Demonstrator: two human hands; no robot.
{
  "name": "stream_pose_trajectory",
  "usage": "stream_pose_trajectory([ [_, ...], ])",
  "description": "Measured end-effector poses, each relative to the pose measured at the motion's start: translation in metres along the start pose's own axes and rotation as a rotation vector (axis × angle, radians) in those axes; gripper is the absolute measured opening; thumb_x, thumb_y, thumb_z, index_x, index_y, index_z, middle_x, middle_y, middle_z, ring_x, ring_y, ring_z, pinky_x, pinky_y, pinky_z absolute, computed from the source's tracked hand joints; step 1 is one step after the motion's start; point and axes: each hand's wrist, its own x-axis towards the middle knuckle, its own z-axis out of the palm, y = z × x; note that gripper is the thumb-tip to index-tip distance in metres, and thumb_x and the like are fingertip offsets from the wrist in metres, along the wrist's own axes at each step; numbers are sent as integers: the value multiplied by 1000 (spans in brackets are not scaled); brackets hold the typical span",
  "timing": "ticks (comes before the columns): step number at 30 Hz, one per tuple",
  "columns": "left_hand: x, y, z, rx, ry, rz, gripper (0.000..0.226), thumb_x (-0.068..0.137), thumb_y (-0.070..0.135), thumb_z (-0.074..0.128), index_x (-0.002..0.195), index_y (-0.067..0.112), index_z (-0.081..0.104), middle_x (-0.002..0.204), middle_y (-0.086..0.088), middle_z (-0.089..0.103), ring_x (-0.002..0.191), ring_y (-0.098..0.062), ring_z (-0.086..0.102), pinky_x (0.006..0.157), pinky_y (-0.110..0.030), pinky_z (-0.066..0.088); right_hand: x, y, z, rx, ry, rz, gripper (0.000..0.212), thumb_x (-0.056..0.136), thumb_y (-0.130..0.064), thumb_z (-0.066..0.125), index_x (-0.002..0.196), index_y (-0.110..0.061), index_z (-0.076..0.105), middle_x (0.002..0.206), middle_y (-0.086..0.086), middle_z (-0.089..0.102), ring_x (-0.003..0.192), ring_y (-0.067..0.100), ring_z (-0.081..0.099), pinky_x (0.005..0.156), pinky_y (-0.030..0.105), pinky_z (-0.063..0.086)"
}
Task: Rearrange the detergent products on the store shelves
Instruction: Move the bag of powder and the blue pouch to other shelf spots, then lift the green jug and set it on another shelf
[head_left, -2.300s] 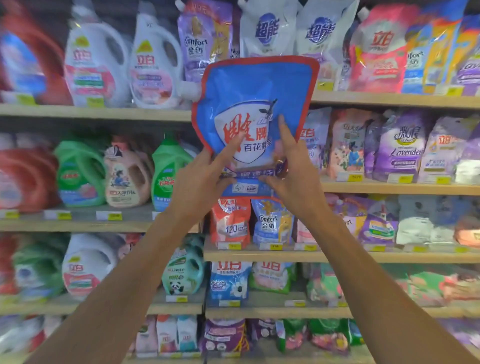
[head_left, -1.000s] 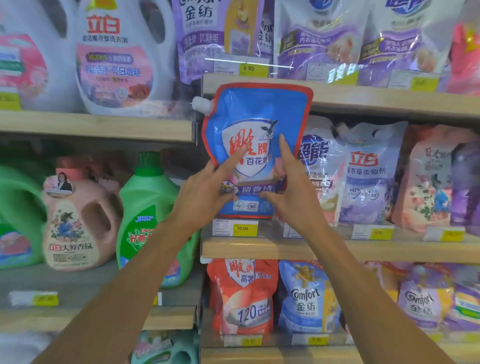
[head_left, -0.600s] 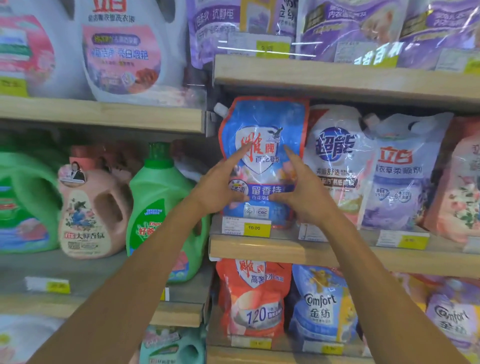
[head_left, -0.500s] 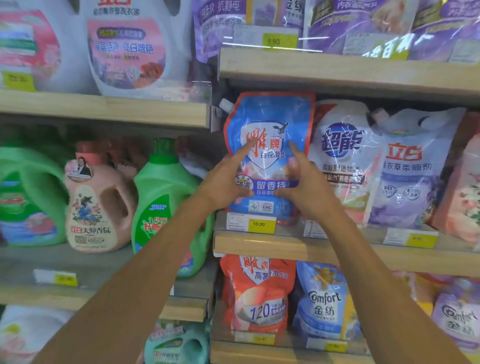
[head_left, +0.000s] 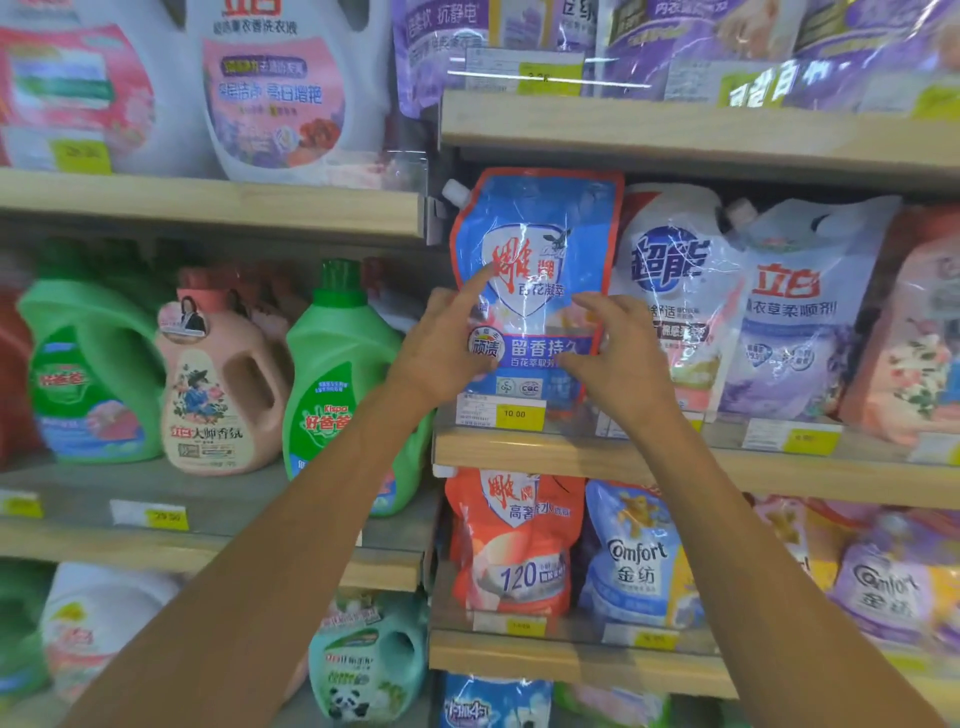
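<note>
Nearest to me, both forearms reach up and forward from the bottom edge, meeting at the middle of the view. My left hand (head_left: 441, 348) lies against the lower left of the blue detergent pouch (head_left: 535, 249), its fingers (head_left: 480, 283) loosely spread, the forefinger stretched up over the red characters on the shield logo. My right hand (head_left: 623, 358) sits at the pouch's lower right edge with fingers curled and slightly apart; I cannot tell whether they pinch the edge or only rest on it.

The pouch stands upright between and just beyond the fingers, on the wooden shelf (head_left: 779, 467), its white spout at the upper left corner. Directly under the fingers, a yellow price tag (head_left: 514, 414) reading 10.00 sits on the shelf's front strip.

Right of the right fingers, touching the blue pouch, stands a white pouch (head_left: 670, 270) with blue characters, then a lavender and white pouch (head_left: 800, 312). Left of the left fingers, on a lower shelf, stand a green bottle (head_left: 337, 374) and a pink bottle (head_left: 218, 384). Below the fingers, an orange pouch (head_left: 514, 545) and a blue Comfort pouch (head_left: 634, 561) stand side by side.
</note>
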Motion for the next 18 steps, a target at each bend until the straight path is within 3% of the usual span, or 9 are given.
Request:
stream_pose_trajectory([
  [4,-20,9,-6,39,79,12,90,76,20,83,151,35,35,129,-1,39,104,-13,57,95,-29,47,-20,-10,-6,-22,11,-31,56,81,-17,79,134,-25,64,141,4,51,125,24,58,106,40,47],
  [6,-35,13,-8,60,118,28,75,79,22,80,145,28,45,132,-6,42,113,-22,56,101,-36,47,-35,-14,-4,-59,2,-45,51,82,-22,75,132,-27,65,137,3,54,124,27,57,105,42,47],
  [10,-73,22,-18,87,101,49,63,79,19,77,138,20,55,126,-12,48,117,-30,54,102,-41,46,-69,-26,-4,-93,-30,-2,49,84,-25,72,132,-27,66,134,6,57,123,31,56,103,45,47],
  [15,-122,28,-48,102,51,26,55,84,22,72,136,23,55,127,-10,49,114,-31,54,100,-43,45,-115,-55,-16,-108,-98,59,41,85,-28,70,127,-30,67,123,2,60,112,24,61,92,37,49],
  [18,-157,30,-75,92,62,46,57,84,23,72,138,24,53,126,-10,50,116,-33,54,100,-46,45,-146,-82,-22,-138,-115,61,39,88,-31,72,126,-30,66,122,4,61,108,27,63,94,44,51],
])
